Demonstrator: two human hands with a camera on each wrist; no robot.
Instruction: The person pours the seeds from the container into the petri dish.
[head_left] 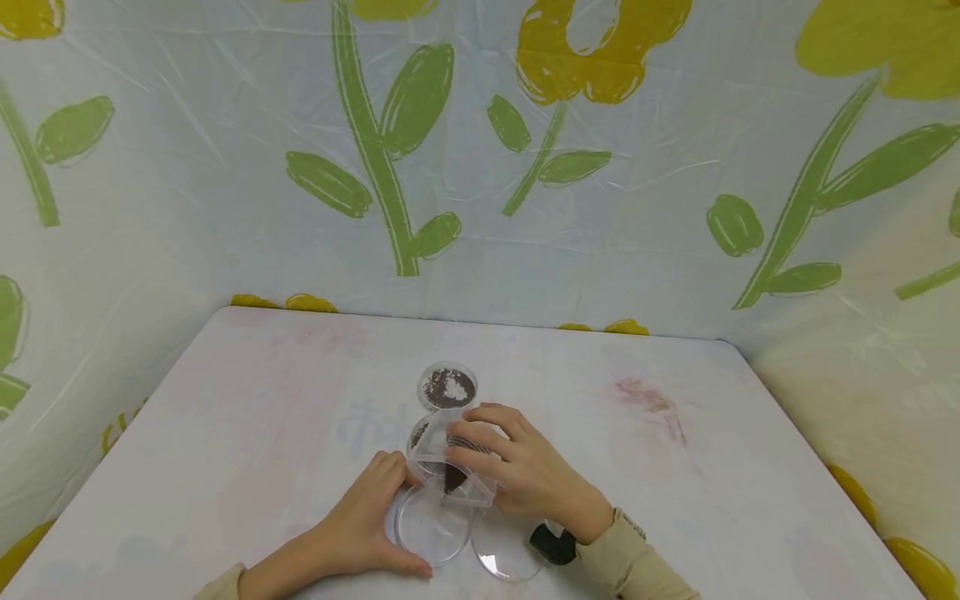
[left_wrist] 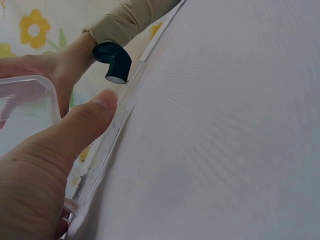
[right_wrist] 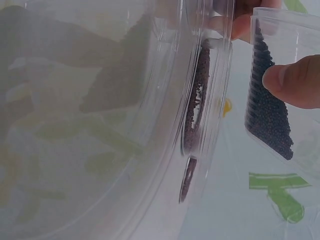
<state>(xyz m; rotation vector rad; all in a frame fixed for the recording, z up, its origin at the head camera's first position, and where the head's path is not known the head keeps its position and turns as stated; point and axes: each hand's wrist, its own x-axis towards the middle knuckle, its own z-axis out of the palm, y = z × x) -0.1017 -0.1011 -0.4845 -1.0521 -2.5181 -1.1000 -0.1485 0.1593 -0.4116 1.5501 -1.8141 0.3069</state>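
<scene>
My right hand (head_left: 525, 471) grips a clear plastic box (head_left: 480, 493), tilted above the dishes. Small dark grains (right_wrist: 270, 107) lie banked against one side of the box, seen in the right wrist view. Around the rim of a clear round dish (head_left: 435, 527) curl the thumb and fingers of my left hand (head_left: 356, 521). That dish shows no grains and sits partly under the box. Behind the box, a second dish (head_left: 417, 435) with grains is partly covered. Farther back stands another dish (head_left: 435, 400) with dark grains spread around a bare patch.
Right of the held dish lies another clear dish (head_left: 510, 554), beneath my right wrist. A black curved device (head_left: 553, 544) is by that wrist. The white table (head_left: 262, 400) has reddish smears (head_left: 652, 400) at right, and a flowered cloth (head_left: 637, 208) hangs behind it.
</scene>
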